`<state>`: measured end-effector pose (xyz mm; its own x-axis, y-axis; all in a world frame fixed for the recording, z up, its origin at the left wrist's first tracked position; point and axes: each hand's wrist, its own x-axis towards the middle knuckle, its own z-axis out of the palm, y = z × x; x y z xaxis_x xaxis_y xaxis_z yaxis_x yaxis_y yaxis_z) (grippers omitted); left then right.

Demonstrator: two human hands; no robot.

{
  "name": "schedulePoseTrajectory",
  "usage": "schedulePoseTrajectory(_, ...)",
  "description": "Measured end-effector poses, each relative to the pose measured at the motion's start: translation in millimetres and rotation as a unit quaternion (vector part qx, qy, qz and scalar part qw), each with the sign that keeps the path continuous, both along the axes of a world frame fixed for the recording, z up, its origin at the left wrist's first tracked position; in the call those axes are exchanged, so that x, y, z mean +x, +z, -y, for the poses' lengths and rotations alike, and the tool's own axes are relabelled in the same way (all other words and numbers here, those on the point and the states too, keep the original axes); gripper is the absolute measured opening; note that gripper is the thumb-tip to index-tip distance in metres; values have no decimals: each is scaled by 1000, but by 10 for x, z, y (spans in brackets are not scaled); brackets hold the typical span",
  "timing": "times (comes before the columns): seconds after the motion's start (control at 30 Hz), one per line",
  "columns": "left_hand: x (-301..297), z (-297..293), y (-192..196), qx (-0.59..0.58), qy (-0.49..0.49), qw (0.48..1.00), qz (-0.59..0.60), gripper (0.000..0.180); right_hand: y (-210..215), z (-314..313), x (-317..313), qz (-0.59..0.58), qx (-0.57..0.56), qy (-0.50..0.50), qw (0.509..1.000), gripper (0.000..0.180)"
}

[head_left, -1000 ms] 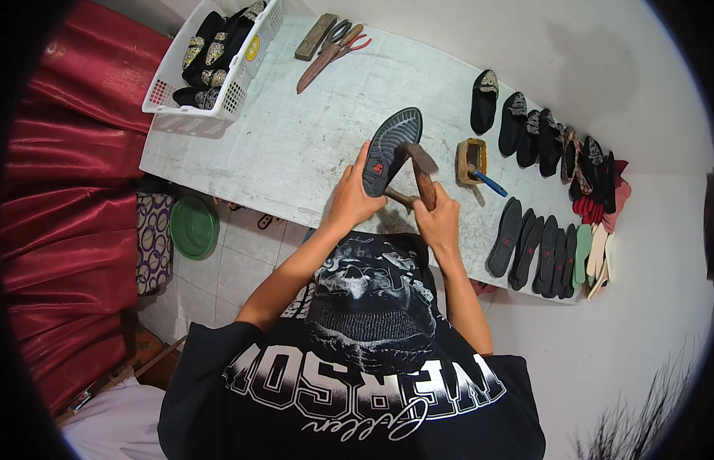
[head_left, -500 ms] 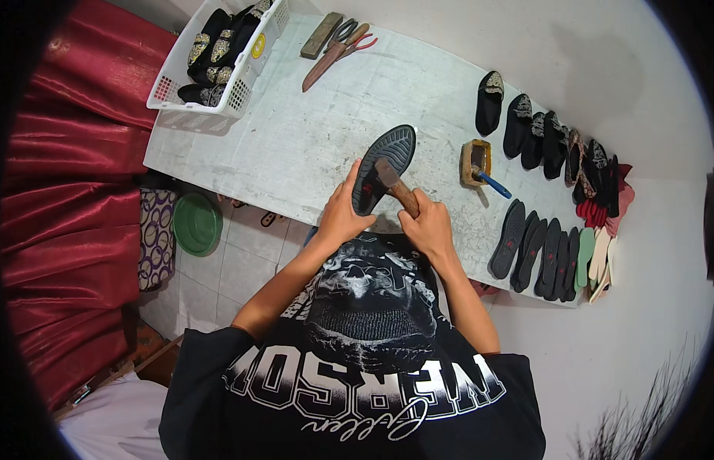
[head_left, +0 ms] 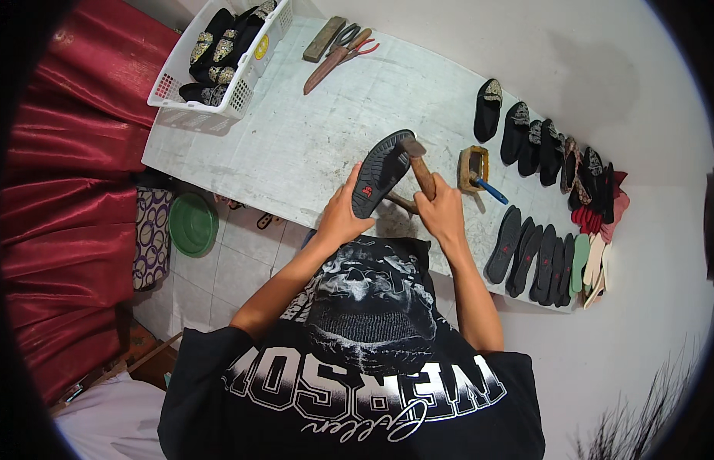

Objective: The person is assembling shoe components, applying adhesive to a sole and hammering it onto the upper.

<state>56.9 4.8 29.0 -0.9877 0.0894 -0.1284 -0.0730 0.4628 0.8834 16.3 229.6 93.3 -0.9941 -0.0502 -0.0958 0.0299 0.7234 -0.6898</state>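
Before me, the shoe is left of the hammer, over the table. Far left stands the basket, tools beside it; on my right, soles lie before a shoe row.

Black-soled shoe in left hand, hammer in right hand, above a pale table

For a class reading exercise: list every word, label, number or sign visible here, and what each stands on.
I won't copy wording; the places are:
Black shirt: large white block letters, with white script below.
Held shoe: red mark underneath, too small to read.
Some loose soles: small red marks, unreadable.
White basket: round yellow sticker, too small to read.
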Motion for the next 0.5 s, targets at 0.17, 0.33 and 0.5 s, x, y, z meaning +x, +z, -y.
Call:
schedulePoseTrajectory(0.17,-32,-37,-16,-23,2,1000,-15,120,-86,112,378,35,-2,38,999,28)
schedulePoseTrajectory(0.33,-171,-85,-32,-29,-9,999,-28,123,-150,191,503,46,-28,34,998,29)
schedulePoseTrajectory(0.5,-325,-179,-23,-21,-12,999,-41,123,-80,155,210,33,-12,36,999,27)
